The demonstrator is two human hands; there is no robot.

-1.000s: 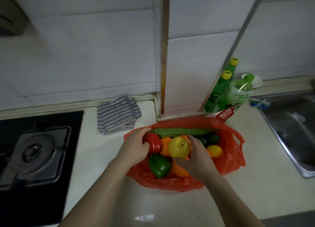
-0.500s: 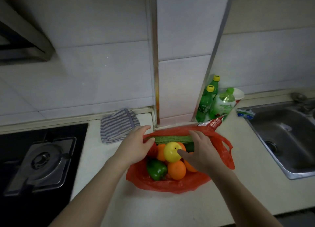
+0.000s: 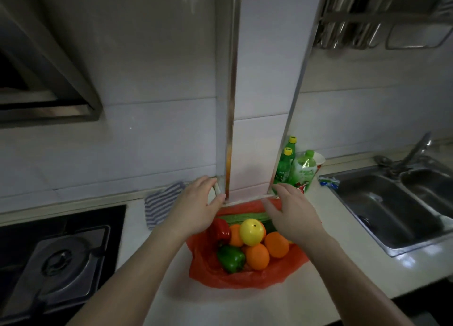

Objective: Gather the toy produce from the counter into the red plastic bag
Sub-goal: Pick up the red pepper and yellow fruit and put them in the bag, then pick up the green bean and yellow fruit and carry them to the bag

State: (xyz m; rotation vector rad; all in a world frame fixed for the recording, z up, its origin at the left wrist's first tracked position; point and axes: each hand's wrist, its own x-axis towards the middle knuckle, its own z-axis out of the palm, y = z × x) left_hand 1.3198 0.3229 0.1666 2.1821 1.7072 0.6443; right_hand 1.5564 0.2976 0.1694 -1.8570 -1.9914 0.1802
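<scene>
Left hand (image 3: 196,207): forearm enters from lower left; palm down over the bag's far-left rim, fingertips near the wall corner. Fingers straight, loosely together, holding nothing.
Right hand (image 3: 293,211): forearm enters from lower right; palm down over the bag's far-right rim. Fingers extended, slightly spread, holding nothing.
Contact with bag: cannot be determined for either hand.
Red plastic bag (image 3: 208,273): lies open on the counter (image 3: 245,306) at the foot of the tiled pillar, below both hands.
Toy produce: inside the bag. Yellow fruit (image 3: 251,231) on top, with oranges (image 3: 257,256), green pepper (image 3: 230,258), red pepper (image 3: 220,230) and long green gourd (image 3: 242,218) at the rear.
Surroundings: striped cloth (image 3: 159,205) left of the bag; green bottles (image 3: 285,164) right rear; sink (image 3: 392,203) far right; gas burner (image 3: 61,259) far left.
</scene>
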